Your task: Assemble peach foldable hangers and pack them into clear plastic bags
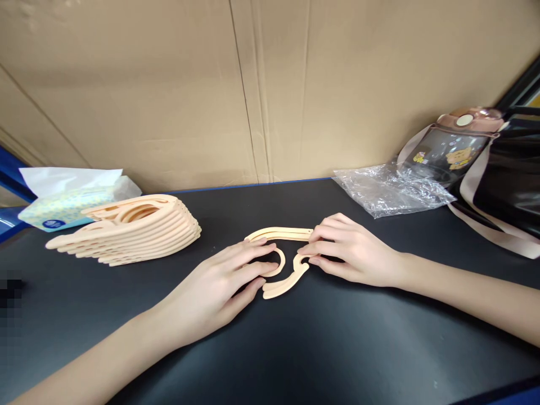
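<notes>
A cream-coloured folding plastic hanger [282,232] lies on the black tabletop in the middle, its arms bent round into a loop with the curved hook inside. My left hand [225,281] comes in from the lower left, fingers closed over the hanger's left side and the hook. At the right end, my right hand [352,250] pinches the hanger between thumb and fingers. The fingers hide part of the hanger at both sides. To the left, a stack of several like hangers [156,236] lies folded, apart from my hands.
A tissue pack [71,202] sits behind the stack. At the back right lie a crumpled clear plastic bag [388,188] and a strapped drink bottle [447,149] beside a black bag [514,174]. Cardboard [177,95] walls off the table's [295,349] far edge.
</notes>
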Action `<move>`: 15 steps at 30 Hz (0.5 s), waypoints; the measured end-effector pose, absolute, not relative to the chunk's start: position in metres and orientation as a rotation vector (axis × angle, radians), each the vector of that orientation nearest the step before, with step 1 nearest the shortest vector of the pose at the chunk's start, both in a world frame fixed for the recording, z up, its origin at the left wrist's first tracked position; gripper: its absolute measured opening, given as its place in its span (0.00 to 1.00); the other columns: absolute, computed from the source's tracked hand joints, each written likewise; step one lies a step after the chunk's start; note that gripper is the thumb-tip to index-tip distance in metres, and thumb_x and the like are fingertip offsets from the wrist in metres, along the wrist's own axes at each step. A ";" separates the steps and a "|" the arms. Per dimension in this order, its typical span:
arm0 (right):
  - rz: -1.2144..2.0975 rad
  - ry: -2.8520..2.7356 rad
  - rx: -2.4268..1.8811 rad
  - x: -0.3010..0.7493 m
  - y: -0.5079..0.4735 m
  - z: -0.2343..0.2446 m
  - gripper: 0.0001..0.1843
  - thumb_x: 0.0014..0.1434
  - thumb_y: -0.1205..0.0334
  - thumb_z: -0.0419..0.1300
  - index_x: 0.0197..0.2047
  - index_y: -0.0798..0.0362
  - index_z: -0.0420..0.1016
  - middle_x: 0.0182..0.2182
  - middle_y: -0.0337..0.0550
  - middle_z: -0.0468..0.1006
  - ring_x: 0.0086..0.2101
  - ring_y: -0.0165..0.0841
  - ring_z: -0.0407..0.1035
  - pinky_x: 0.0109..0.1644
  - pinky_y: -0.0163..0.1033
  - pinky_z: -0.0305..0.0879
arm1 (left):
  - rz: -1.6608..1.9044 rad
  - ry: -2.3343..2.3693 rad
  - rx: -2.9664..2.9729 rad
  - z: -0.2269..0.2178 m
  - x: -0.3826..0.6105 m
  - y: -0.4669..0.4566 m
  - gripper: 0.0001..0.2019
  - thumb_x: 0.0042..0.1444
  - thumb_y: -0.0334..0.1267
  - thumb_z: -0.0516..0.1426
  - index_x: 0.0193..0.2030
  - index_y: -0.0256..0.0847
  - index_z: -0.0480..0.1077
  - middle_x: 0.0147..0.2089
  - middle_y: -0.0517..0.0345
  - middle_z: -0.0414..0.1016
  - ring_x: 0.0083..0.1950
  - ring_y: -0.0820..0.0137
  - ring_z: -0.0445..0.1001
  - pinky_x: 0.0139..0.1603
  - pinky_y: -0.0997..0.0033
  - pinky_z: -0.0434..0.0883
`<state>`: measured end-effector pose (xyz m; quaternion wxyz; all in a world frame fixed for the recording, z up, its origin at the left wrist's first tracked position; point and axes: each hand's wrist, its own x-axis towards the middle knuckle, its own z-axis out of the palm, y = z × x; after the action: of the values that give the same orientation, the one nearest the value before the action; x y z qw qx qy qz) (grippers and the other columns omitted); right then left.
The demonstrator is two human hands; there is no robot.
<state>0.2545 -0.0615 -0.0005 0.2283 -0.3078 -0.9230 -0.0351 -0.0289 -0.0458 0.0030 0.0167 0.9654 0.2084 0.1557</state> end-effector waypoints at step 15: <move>-0.420 -2.482 -0.722 0.251 -0.066 -0.001 0.09 0.65 0.67 0.54 0.46 0.54 0.74 0.32 0.40 0.79 0.36 0.32 0.69 0.46 0.42 0.61 | 0.661 0.646 3.085 0.007 -0.028 -0.050 0.09 0.62 0.28 0.52 0.43 0.41 0.72 0.55 0.58 0.74 0.61 0.69 0.67 0.68 0.61 0.58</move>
<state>0.2515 -0.0657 -0.0009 0.2584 -0.2663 -0.9156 -0.1549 -0.0278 -0.0503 0.0066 -0.0394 0.9572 0.2003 0.2050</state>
